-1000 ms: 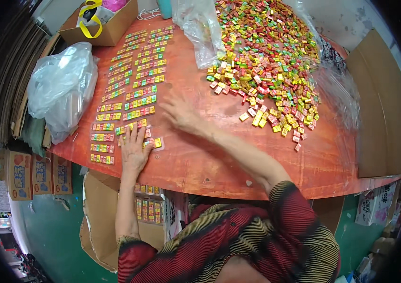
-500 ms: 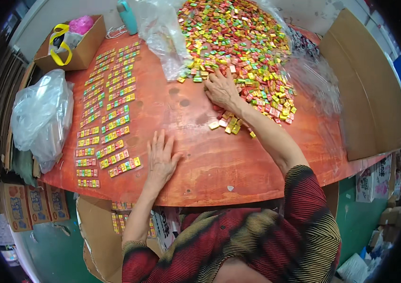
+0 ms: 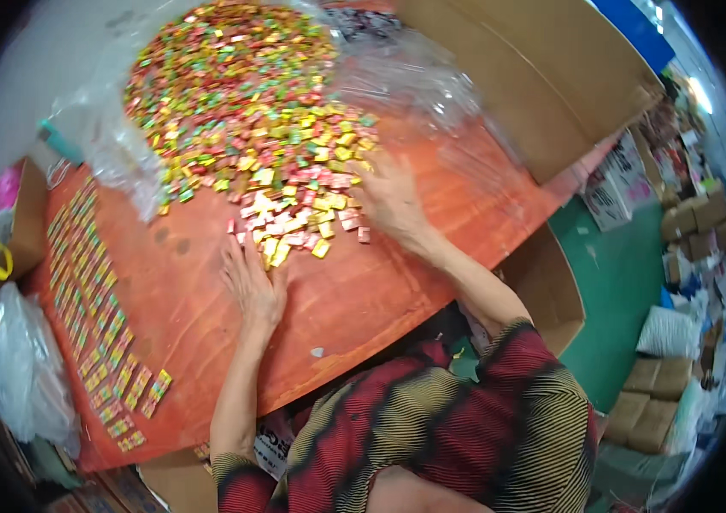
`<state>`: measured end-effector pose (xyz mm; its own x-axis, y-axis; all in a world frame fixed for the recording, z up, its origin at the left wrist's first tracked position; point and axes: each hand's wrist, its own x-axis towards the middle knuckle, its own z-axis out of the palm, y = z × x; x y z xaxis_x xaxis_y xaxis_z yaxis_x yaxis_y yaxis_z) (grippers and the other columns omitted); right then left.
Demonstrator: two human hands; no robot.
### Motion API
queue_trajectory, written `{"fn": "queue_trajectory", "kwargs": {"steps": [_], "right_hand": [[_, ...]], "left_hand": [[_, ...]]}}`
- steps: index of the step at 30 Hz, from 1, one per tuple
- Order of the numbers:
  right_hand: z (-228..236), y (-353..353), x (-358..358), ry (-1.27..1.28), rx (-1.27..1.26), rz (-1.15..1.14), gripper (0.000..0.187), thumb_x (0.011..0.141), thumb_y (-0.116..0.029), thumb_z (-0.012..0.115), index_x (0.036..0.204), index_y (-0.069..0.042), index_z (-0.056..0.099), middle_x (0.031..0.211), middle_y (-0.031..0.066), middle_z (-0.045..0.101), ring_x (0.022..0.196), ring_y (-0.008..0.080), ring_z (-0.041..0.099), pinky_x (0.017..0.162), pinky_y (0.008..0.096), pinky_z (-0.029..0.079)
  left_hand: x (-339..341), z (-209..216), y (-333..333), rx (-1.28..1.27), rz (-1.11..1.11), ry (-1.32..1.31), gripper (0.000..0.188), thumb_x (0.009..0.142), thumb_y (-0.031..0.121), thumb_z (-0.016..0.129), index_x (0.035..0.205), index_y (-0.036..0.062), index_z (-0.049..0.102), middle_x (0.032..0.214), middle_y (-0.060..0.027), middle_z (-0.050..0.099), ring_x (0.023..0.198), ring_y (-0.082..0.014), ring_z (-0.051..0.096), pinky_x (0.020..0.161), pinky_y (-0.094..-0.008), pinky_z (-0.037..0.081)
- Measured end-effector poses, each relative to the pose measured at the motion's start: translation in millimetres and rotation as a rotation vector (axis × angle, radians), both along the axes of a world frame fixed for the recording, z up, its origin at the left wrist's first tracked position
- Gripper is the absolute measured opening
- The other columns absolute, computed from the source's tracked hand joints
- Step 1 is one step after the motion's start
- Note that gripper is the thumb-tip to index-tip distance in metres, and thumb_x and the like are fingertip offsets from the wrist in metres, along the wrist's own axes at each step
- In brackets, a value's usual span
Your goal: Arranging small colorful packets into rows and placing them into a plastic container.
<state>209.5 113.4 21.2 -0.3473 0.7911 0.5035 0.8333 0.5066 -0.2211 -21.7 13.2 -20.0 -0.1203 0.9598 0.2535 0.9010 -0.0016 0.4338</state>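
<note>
A big heap of small foil-wrapped sweets [image 3: 235, 103], in red, yellow, green and pink, covers the far part of the reddish wooden table [image 3: 209, 342]. My left hand [image 3: 253, 289] lies at the heap's near edge, fingers stretched forward beside the closest pieces. At the right edge of the heap is my right hand [image 3: 393, 201], slightly blurred, its fingers apart and touching the outer sweets. Between the two hands spreads a loose tongue of yellow and pink pieces. Neat short strips of sweets [image 3: 106, 333] lie in columns on the left of the table.
Clear plastic sheeting [image 3: 414, 77] lies right of the heap, and a crumpled plastic bag [image 3: 119, 154] left of it. A tall cardboard panel [image 3: 534, 68] stands at the far right. An open carton [image 3: 25, 222] and another plastic bag [image 3: 25, 368] flank the table's left side.
The view has swung to the right. My left hand has moved from bare table to the heap's near edge. My right hand has shifted to the heap's right side, and more sweets lie nearer me.
</note>
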Motion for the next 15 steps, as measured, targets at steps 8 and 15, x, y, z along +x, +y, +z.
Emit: {"fn": "queue_trajectory", "kwargs": {"steps": [8,15], "right_hand": [[-38,-11,166,-0.220,0.178,-0.664,0.033,0.077,-0.018,0.060,0.108,-0.009,0.055,0.108,0.0130,0.053,0.105,0.0308,0.047,0.085,0.0478,0.037],[-42,-53,105,0.075,0.116,-0.161,0.016,0.071,-0.017,0.060,0.086,-0.011,0.060,0.094,0.0092,0.055,0.095,0.0268,0.051,0.082,0.0444,0.036]], "left_hand": [[32,9,44,-0.159,0.033,0.244,0.071,0.082,0.045,0.052,0.139,0.0125,0.022,0.142,-0.0211,0.017,0.131,-0.0416,0.013,0.101,-0.0602,0.013],[42,5,6,0.300,-0.124,0.305,0.057,0.081,0.028,0.058,0.131,0.0079,0.037,0.140,-0.0187,0.024,0.130,-0.0397,0.018,0.101,-0.0587,0.015]]}}
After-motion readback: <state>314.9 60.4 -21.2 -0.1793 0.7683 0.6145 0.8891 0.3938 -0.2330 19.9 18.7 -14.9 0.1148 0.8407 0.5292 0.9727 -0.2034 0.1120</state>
